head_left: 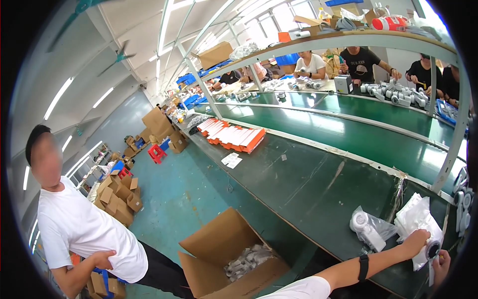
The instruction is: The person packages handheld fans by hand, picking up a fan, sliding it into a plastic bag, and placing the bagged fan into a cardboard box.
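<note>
The right hand (pixel 441 263) is cut off by the dark rim, so I cannot tell if it grips anything. The left hand (pixel 416 242) is closed on a small round white device (pixel 432 249) with a dark face, at the lower right. Under it lies a stack of white bags (pixel 416 214) on the bench (pixel 318 189). Just beside, to the left, lies a bagged white part (pixel 366 226). An open cardboard box (pixel 231 256) stands on the floor, near the bench edge.

Open brown carton (pixel 234 254) on the floor; orange-white boxes (pixel 234 135) rowed on table.
</note>
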`<state>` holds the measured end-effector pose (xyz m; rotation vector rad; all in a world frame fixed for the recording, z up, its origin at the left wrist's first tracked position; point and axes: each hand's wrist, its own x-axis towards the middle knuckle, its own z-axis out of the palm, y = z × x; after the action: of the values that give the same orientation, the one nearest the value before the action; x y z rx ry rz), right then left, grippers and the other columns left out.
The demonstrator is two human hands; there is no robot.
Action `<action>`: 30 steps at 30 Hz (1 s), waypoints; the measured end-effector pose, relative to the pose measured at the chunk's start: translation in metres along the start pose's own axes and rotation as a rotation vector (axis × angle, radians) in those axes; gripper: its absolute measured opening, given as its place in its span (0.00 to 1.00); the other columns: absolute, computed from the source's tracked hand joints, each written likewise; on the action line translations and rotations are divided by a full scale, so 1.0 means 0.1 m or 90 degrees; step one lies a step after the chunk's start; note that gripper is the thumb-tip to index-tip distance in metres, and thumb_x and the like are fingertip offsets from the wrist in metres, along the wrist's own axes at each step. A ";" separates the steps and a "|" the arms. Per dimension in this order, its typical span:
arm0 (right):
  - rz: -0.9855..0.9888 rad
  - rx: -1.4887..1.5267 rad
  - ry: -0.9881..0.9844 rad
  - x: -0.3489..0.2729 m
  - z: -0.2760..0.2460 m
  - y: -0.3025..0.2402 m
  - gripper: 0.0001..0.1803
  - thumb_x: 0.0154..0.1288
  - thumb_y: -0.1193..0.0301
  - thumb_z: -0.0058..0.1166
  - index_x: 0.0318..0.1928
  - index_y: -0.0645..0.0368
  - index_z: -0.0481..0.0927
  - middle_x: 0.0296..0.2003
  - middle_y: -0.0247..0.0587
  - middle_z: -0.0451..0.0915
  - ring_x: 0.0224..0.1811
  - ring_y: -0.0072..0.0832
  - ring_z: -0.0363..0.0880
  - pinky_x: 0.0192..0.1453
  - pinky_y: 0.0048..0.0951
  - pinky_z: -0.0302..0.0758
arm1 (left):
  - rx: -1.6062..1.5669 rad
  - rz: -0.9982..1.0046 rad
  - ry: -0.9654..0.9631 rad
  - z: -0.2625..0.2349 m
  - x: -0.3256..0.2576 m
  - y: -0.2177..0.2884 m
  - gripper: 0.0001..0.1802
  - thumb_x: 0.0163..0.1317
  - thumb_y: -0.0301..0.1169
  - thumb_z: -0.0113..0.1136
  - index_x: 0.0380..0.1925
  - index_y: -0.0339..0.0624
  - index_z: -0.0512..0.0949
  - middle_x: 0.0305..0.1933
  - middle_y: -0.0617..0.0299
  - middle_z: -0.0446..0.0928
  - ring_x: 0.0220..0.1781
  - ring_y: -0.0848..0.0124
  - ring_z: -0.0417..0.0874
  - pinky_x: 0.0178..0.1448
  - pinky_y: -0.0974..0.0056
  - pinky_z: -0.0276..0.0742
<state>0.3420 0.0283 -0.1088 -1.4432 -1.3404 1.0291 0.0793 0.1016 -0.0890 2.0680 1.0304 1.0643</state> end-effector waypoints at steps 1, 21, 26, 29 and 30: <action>0.002 -0.001 0.006 0.00 -0.02 0.02 0.19 0.64 0.75 0.49 0.56 0.56 0.66 0.28 0.40 0.75 0.19 0.23 0.71 0.18 0.24 0.71 | 0.011 -0.003 -0.019 -0.01 0.00 0.01 0.06 0.50 0.23 0.62 0.28 0.34 0.75 0.36 0.43 0.75 0.44 0.46 0.77 0.46 0.50 0.73; -0.005 -0.012 -0.009 -0.05 0.01 -0.05 0.23 0.64 0.73 0.49 0.59 0.56 0.64 0.30 0.41 0.75 0.20 0.23 0.72 0.19 0.24 0.72 | -0.007 -0.009 0.048 -0.01 -0.01 0.05 0.07 0.59 0.25 0.49 0.27 0.33 0.74 0.33 0.40 0.76 0.40 0.42 0.77 0.44 0.46 0.71; 0.009 0.009 0.007 -0.05 0.05 -0.06 0.25 0.64 0.72 0.50 0.61 0.56 0.63 0.32 0.41 0.75 0.21 0.23 0.72 0.19 0.23 0.71 | -0.045 -0.021 0.029 -0.08 0.01 0.11 0.07 0.60 0.25 0.49 0.28 0.32 0.73 0.33 0.39 0.76 0.41 0.41 0.77 0.43 0.45 0.70; 0.014 0.002 -0.019 -0.05 0.07 -0.14 0.25 0.64 0.72 0.51 0.61 0.56 0.64 0.32 0.40 0.75 0.22 0.22 0.73 0.20 0.23 0.71 | -0.064 -0.029 0.015 -0.09 0.01 0.13 0.06 0.60 0.25 0.49 0.28 0.32 0.73 0.33 0.40 0.76 0.41 0.41 0.77 0.43 0.46 0.70; 0.013 0.001 -0.019 -0.05 0.11 -0.17 0.25 0.64 0.72 0.51 0.61 0.56 0.64 0.32 0.40 0.75 0.22 0.22 0.73 0.20 0.23 0.71 | -0.070 -0.022 0.040 -0.10 0.00 0.13 0.06 0.60 0.25 0.49 0.29 0.33 0.73 0.33 0.40 0.76 0.41 0.41 0.77 0.43 0.46 0.70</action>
<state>0.3270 0.0239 -0.0950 -1.4480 -1.3480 1.0695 0.0758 0.0965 -0.0736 1.9345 1.0107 1.1488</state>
